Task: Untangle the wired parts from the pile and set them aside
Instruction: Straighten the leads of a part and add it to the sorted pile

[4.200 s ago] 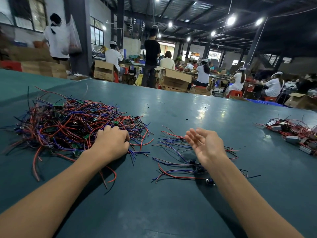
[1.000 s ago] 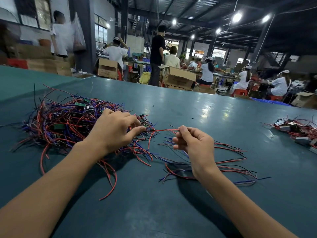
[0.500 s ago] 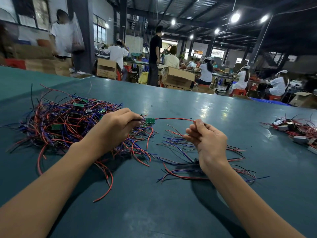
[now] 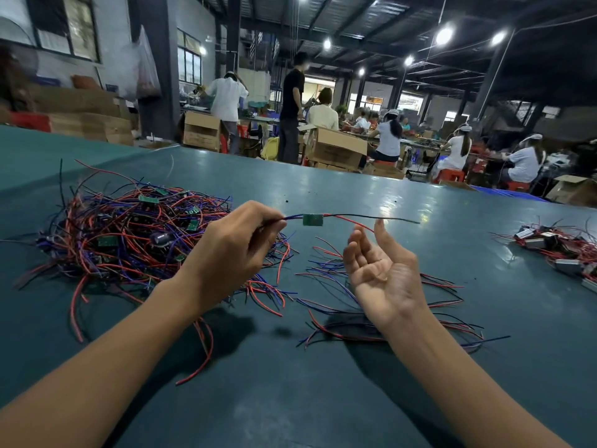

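A tangled pile [image 4: 129, 234] of red, blue and black wires with small green boards lies at the left of the teal table [image 4: 323, 383]. My left hand [image 4: 232, 253] pinches the wires of one wired part [image 4: 312, 219], a small green board held in the air with its red and black leads stretching to the right. My right hand [image 4: 381, 270] is palm up with its fingers spread just below those leads, holding nothing. Under and behind it lies a smaller set-aside bunch of wired parts [image 4: 387, 305].
Another heap of wired parts with grey boxes [image 4: 555, 247] sits at the table's right edge. Beyond the far table edge are cardboard boxes [image 4: 336, 150], several seated workers and a standing person [image 4: 290, 111].
My left hand has lifted the green board part out of the pile and clear of the table. My right hand has let go of the leads and turned palm up, fingers spread.
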